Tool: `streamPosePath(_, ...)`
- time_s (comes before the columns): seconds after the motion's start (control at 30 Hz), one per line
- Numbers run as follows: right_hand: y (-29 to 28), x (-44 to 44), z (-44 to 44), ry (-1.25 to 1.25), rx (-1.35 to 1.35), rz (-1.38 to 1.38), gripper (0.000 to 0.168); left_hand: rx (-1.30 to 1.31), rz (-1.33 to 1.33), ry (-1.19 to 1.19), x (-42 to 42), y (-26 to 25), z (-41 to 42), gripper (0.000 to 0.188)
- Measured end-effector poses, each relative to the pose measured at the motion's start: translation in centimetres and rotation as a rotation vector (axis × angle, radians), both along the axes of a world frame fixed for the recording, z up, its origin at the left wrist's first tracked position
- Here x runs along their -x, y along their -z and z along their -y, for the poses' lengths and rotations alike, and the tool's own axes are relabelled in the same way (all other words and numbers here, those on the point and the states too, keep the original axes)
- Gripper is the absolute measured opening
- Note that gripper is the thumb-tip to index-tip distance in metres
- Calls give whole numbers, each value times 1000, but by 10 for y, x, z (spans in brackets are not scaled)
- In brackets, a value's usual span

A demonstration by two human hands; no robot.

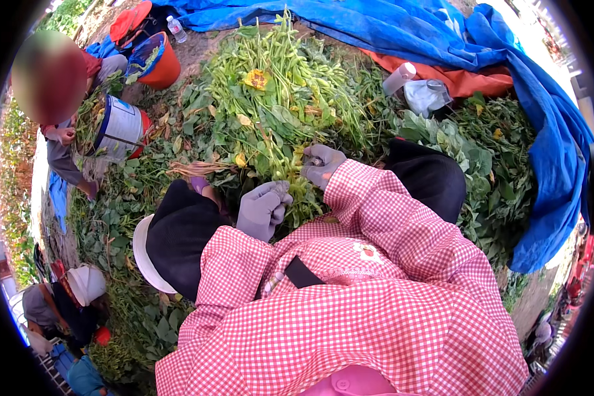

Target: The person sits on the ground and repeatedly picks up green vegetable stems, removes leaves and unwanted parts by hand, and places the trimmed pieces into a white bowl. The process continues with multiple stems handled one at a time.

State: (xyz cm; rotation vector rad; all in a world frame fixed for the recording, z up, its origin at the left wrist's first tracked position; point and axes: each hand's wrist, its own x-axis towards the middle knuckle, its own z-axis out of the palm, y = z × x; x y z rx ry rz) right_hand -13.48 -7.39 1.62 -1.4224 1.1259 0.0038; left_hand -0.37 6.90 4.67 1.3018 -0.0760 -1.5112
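Note:
Both my hands wear grey gloves and meet over a leafy bean plant [301,190] in front of my lap. My left hand [263,208] is curled at the left side of the plant; whether its fingers grip a stem is hidden. Opposite it, my right hand [322,166] has bent fingers touching the plant's stems and leaves, its grip not clear. Beyond them lies a large heap of green bean plants with pods [287,74], with a yellow patterned thing [256,79] on it. A bundle of bare stems [200,169] rests left of the heap.
A co-worker [74,133] sits at upper left by a white bucket [123,126] and an orange bucket [161,64]. A pink bottle [400,78] and a pale bag [426,96] lie near the blue tarpaulin [549,148]. More people are at lower left. Cut foliage surrounds my knees.

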Motion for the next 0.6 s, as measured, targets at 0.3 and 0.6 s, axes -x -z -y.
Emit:
streamPosePath(0.3, -37, 10, -42, -192, -34, -10, 51, -44, -26, 14, 9, 29, -5, 13)
streamPosePath(0.6, -18, 23, -25, -67, -549, 24, 33, 126, 303, 376, 8, 19, -2, 25)
